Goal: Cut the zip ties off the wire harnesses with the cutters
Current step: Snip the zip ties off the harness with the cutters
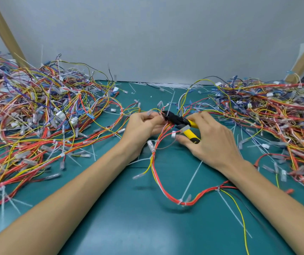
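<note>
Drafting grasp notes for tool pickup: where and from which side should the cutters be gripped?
Grip the cutters by the yellow handles, coming from the right as the right hand does: the black head points left at the wires pinched in the left hand, so the handles are the free end.

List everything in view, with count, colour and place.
cutters: one, yellow handles, black head, centre
held harness: one, red, yellow, white wires, centre to near right
harness piles: two, multicoloured, left and right
zip ties: many, white, on harnesses and loose on mat
mat: one, teal, under everything
wall: one, grey, behind
wooden posts: at least two, tan, far corners
left hand: one, grips held harness
right hand: one, grips cutters
</note>
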`<state>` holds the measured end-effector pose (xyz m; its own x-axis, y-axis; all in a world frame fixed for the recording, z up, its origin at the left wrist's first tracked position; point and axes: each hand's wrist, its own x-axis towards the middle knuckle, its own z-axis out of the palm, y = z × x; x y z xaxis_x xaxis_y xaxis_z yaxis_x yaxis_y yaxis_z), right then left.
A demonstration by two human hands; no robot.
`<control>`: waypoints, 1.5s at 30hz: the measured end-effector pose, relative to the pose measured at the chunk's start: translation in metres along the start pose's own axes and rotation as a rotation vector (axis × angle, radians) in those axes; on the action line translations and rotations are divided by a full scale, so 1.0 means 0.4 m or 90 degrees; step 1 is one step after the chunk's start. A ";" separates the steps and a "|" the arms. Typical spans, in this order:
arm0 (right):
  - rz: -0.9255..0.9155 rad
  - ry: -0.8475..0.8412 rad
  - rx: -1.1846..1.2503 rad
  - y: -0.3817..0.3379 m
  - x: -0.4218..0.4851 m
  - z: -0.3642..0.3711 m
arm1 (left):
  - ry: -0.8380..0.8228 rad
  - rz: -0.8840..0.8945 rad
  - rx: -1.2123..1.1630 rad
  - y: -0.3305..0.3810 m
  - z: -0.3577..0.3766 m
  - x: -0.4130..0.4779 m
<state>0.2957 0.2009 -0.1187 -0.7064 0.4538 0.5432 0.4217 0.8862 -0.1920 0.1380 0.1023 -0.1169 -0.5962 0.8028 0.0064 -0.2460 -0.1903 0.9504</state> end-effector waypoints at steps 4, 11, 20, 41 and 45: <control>0.002 0.046 0.005 -0.002 0.000 -0.007 | -0.004 0.022 0.026 -0.004 -0.002 -0.008; 0.006 -0.001 -0.035 0.002 0.003 -0.013 | -0.002 0.023 0.048 -0.007 -0.006 -0.008; 0.017 -0.051 -0.026 -0.002 0.006 -0.004 | 0.001 0.010 0.037 -0.005 -0.008 -0.006; 0.033 0.011 -0.038 -0.008 0.000 0.002 | -0.048 0.027 0.042 0.007 -0.016 -0.020; 0.021 0.017 -0.022 -0.009 0.000 -0.001 | -0.043 0.037 0.076 0.007 -0.015 -0.021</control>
<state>0.2944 0.1978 -0.1178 -0.6766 0.4801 0.5583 0.4641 0.8667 -0.1828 0.1379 0.0916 -0.1160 -0.5533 0.8291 0.0798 -0.1178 -0.1727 0.9779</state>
